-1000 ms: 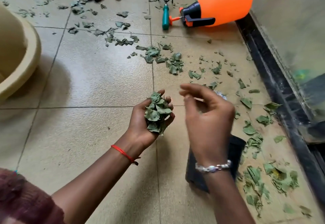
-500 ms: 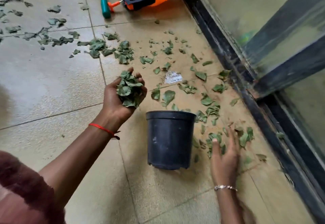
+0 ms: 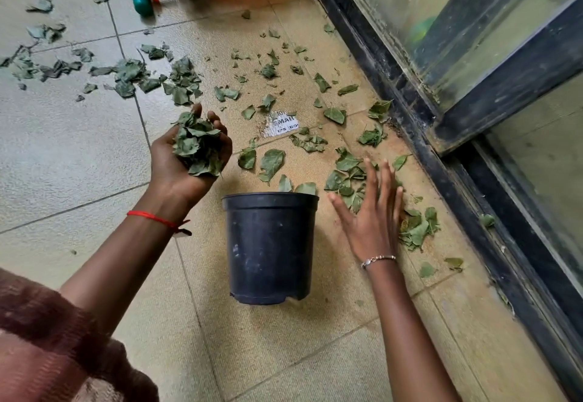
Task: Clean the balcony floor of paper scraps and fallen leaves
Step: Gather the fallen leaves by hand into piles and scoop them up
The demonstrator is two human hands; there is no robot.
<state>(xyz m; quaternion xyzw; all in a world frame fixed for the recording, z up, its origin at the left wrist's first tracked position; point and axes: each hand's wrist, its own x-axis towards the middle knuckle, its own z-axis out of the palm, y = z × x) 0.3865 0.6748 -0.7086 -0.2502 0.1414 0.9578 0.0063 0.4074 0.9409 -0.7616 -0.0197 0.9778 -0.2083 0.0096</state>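
Head: L hand (image 3: 172, 169) cups leaves (image 3: 197, 146), R hand (image 3: 372, 221) spread by black pot (image 3: 271, 244), contents hidden.

Tiled floor (image 3: 79, 155) bears leaves (image 3: 270, 162), pot (image 3: 271, 250).

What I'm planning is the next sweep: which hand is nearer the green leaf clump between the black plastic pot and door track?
Right. The right hand, fingers spread, is beside the green leaf clump; the left hand is across the black plastic pot, holding gathered leaves.
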